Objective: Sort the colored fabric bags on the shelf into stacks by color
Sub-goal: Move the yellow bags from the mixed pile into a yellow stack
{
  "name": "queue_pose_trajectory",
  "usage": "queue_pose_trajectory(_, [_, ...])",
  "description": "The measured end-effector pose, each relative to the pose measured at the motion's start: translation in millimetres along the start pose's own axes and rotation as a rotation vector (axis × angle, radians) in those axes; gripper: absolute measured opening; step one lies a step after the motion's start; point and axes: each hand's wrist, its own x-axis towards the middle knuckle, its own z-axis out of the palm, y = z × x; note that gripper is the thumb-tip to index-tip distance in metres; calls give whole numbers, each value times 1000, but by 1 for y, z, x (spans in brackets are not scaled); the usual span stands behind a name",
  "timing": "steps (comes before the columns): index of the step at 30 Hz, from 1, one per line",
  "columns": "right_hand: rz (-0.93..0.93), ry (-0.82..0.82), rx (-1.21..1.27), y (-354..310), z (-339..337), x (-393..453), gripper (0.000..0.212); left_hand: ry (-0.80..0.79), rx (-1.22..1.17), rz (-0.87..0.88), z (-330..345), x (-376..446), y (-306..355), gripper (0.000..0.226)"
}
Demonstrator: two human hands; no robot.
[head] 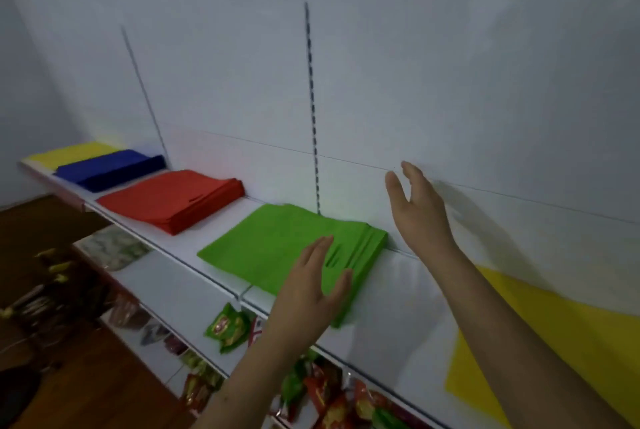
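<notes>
Both hands are spread wide and hold nothing: the left hand [311, 284] lies over the green stack [277, 252], perhaps touching it, the right hand [417, 206] raised beside it. Along the shelf [398, 307] sit red [173, 198], blue [110, 168] and yellow [69, 153] stacks; another yellow bag [554, 342] lies right, with snack packets [228, 326] below.

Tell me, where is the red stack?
In the head view, the red stack lies left of centre on the shelf, between the blue stack and green stack.

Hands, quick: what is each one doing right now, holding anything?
Left hand: open, fingers straight, over the near edge of the green stack, holding nothing.
Right hand: open, raised beside the stack, holding nothing.
</notes>
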Motion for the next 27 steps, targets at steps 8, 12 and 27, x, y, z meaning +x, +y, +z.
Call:
queue_pose_trajectory(8, [-132, -111, 66, -134, 209, 16, 63, 188, 21, -88, -159, -6, -145, 64])
queue_pose_trajectory(12, [-177, -136, 70, -190, 305, 19, 62, 217, 31, -135, -229, -5, -216, 63])
queue_pose_trajectory(27, [-92, -210, 147, -268, 596, 95, 62, 231, 73, -285, -372, 73, -455, 61])
